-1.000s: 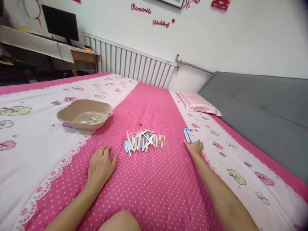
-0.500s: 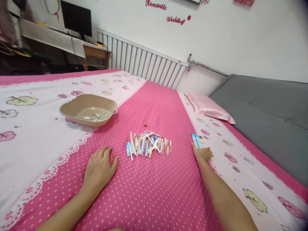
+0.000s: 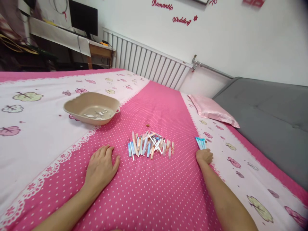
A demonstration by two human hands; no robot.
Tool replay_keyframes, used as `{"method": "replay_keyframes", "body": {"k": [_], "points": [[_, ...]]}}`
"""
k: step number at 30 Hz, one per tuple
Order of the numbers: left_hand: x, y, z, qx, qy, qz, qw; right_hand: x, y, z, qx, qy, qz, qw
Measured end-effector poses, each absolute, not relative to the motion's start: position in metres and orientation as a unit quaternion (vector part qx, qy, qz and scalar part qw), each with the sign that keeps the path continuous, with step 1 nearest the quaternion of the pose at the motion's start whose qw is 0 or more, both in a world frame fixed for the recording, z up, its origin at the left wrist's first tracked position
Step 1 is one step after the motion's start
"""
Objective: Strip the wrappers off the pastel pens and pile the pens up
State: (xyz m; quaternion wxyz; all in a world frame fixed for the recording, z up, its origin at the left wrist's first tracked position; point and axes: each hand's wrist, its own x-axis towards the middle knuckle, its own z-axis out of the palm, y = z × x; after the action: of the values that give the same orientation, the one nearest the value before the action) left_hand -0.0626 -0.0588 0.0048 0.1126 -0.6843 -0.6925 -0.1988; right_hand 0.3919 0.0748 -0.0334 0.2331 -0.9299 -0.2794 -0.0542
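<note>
My left hand lies palm down on the pink dotted bedspread, fingers stretched out and nothing in it. To its right is a loose pile of pens, white, blue, peach and pinkish, some crossing over others. Farther right, my right hand is closed around a bunch of light-blue pens. Their far ends fan out beyond the fingers, and the near ends are hidden in the hand. A small brown piece rests just beyond the pile.
A beige plastic basin with white scraps inside stands at the left on the bed. At the right lie a pink pillow and a grey padded headboard. A slatted rail runs along the far side, near a desk with a monitor.
My right hand has closed around the light-blue pens, which have gone from a flat row to a fanned bunch. The view has shifted slightly; my left hand stays put on the bed.
</note>
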Motion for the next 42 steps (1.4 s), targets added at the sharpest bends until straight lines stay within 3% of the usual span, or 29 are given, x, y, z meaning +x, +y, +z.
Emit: {"method": "replay_keyframes", "body": {"k": [13,22,29,36,42], "points": [[-0.06,-0.059,0.009,-0.679,-0.695,-0.209,0.107,0.378,0.051,-0.029,-0.866,-0.424,-0.043,0.261],[-0.063,-0.062,0.01,-0.683,-0.683,-0.237,0.102,0.323,0.017,-0.006,-0.766,-0.58,0.053,0.271],[-0.067,-0.066,0.007,-0.687,-0.671,-0.269,0.074,0.275,0.02,0.066,-0.634,-0.75,0.125,0.14],[-0.069,-0.074,0.011,-0.683,-0.67,-0.287,0.05,0.23,0.029,0.133,-0.642,-0.765,0.041,-0.03],[-0.071,-0.074,0.009,-0.678,-0.668,-0.305,0.035,0.208,0.025,0.169,-0.666,-0.743,0.008,-0.061]]}}
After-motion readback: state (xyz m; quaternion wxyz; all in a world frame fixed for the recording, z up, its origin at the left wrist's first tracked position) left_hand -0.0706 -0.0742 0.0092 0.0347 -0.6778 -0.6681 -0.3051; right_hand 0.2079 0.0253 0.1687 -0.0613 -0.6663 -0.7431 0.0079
